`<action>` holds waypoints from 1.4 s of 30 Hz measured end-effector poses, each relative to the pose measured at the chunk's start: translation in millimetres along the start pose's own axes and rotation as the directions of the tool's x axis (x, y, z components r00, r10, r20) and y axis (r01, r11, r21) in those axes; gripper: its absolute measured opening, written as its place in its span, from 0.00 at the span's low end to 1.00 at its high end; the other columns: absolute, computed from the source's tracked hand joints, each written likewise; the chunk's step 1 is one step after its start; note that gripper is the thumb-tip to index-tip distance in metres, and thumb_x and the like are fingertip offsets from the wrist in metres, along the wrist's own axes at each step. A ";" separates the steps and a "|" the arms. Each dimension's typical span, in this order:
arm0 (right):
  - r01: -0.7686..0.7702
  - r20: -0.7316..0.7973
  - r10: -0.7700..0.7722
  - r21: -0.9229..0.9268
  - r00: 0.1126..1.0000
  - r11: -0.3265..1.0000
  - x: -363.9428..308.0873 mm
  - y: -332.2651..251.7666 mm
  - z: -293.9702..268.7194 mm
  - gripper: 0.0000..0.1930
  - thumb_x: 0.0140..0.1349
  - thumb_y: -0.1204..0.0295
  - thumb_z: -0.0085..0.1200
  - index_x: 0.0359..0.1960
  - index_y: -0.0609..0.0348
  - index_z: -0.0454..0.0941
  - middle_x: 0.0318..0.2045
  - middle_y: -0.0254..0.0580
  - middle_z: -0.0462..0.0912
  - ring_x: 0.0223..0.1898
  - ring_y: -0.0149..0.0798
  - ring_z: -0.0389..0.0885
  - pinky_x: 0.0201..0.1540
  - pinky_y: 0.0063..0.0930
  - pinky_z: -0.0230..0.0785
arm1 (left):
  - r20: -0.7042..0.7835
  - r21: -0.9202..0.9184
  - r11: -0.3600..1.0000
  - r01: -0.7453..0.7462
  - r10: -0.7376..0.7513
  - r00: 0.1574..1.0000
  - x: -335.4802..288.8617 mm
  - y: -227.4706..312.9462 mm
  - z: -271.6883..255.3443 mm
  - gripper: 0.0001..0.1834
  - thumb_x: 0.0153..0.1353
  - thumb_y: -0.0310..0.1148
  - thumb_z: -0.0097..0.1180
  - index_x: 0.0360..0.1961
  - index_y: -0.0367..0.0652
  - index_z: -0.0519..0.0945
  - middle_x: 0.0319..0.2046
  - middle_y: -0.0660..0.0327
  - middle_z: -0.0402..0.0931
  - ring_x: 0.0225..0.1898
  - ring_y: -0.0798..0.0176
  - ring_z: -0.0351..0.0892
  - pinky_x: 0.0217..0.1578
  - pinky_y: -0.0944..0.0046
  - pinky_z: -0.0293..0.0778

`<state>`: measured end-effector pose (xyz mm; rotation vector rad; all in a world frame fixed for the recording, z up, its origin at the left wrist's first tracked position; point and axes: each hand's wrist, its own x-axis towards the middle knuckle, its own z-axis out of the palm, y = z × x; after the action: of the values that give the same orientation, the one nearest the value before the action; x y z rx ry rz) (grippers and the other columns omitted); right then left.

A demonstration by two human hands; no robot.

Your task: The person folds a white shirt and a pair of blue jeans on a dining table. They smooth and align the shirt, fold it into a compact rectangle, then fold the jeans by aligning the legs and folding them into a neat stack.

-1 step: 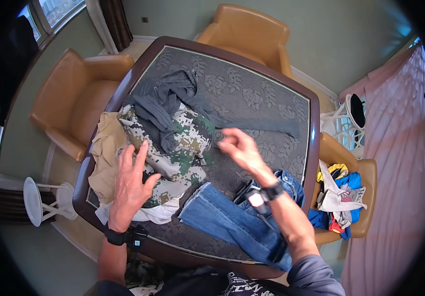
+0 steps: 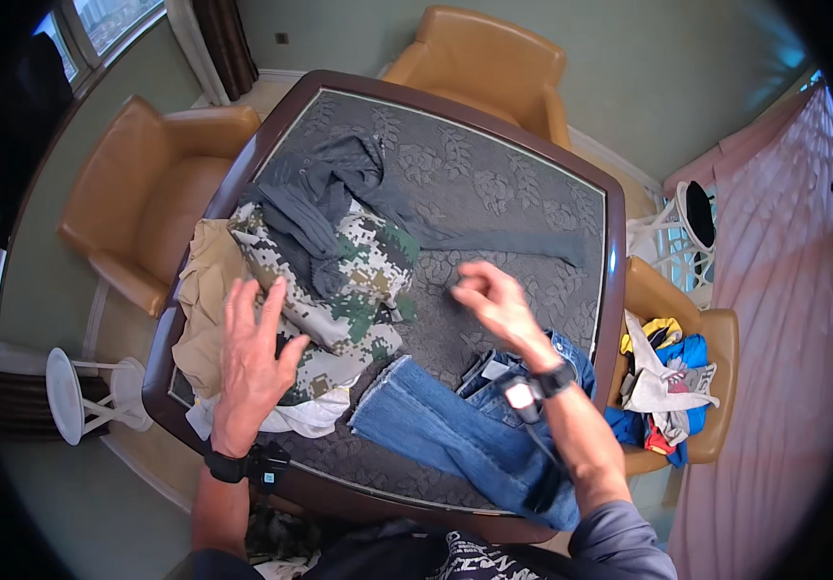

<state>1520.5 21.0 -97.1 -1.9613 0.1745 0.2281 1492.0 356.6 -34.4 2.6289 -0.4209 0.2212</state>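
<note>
My left hand (image 2: 250,362) is open, fingers spread, over the near-left part of a crumpled camouflage garment (image 2: 363,324) and beside a beige garment (image 2: 206,290). My right hand (image 2: 496,304) hovers above the tablecloth, right of the camouflage garment, its fingers loosely curled and apart, with nothing visible in them. Dark grey ribbed clothing (image 2: 296,213) lies over the far part of the camouflage, one long piece stretching right. Below my right wrist rests a pair of blue jeans (image 2: 445,425). White cloth (image 2: 315,418) shows under the near edge of the camouflage pile.
The dark-rimmed table (image 2: 619,251) bears a grey patterned cloth. Tan armchairs stand at the left (image 2: 160,193) and far side (image 2: 484,58). Another armchair (image 2: 721,387) at the right holds a heap of colourful clothes (image 2: 668,387). A white stool (image 2: 69,396) stands at the left.
My right hand has moved a little right and nearer to me, away from the camouflage garment. My left hand has barely shifted.
</note>
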 end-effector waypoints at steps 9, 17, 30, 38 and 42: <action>-0.375 -0.339 0.208 -0.561 0.917 0.738 -152.8 121.3 -108.1 0.41 0.49 0.51 0.71 0.64 0.54 0.70 0.53 0.55 0.79 0.57 0.56 0.75 0.60 0.49 0.66 | 0.158 -0.453 0.876 -0.164 0.260 0.953 -46.2 86.5 78.5 0.26 0.53 0.29 0.67 0.55 0.33 0.77 0.53 0.44 0.74 0.58 0.43 0.72 0.59 0.52 0.70; -0.175 -0.131 0.157 -0.137 0.979 0.975 -197.3 80.3 -84.3 0.14 0.55 0.67 0.64 0.40 0.61 0.78 0.29 0.45 0.82 0.33 0.35 0.78 0.38 0.33 0.71 | 0.538 -0.297 0.949 -0.107 0.258 0.803 -82.0 153.1 170.9 0.36 0.54 0.42 0.69 0.60 0.37 0.72 0.48 0.45 0.78 0.51 0.43 0.78 0.49 0.50 0.74; 0.786 -0.626 -0.596 0.043 0.503 0.617 -232.3 -141.0 -146.6 0.17 0.54 0.86 0.59 0.46 0.63 0.76 0.38 0.32 0.81 0.39 0.26 0.78 0.45 0.21 0.72 | -0.510 -0.399 0.732 -0.552 0.323 0.797 -0.4 226.4 -30.1 0.06 0.57 0.19 0.64 0.35 0.38 0.80 0.27 0.64 0.76 0.27 0.69 0.74 0.31 0.69 0.70; 0.136 -0.388 -0.237 -0.269 0.891 0.954 -273.8 60.7 -44.6 0.18 0.44 0.79 0.59 0.41 0.64 0.77 0.36 0.50 0.82 0.41 0.47 0.84 0.45 0.35 0.75 | -0.037 -0.476 0.739 -0.477 0.525 0.850 -87.9 128.4 102.2 0.14 0.44 0.15 0.51 0.32 0.41 0.79 0.27 0.54 0.74 0.32 0.45 0.77 0.32 0.51 0.71; 0.006 -0.340 -0.178 -0.453 0.923 0.892 -323.9 117.2 24.9 0.20 0.38 0.82 0.60 0.39 0.60 0.79 0.31 0.48 0.75 0.39 0.55 0.74 0.41 0.43 0.67 | 0.167 -0.478 0.769 -0.425 0.555 0.815 -143.0 107.7 137.9 0.16 0.40 0.14 0.50 0.31 0.41 0.79 0.28 0.55 0.74 0.35 0.47 0.75 0.36 0.52 0.68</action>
<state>1177.5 3.7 -133.4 -2.4548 0.2946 -0.1959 1333.3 237.4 -142.5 2.0713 -1.1435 -0.1047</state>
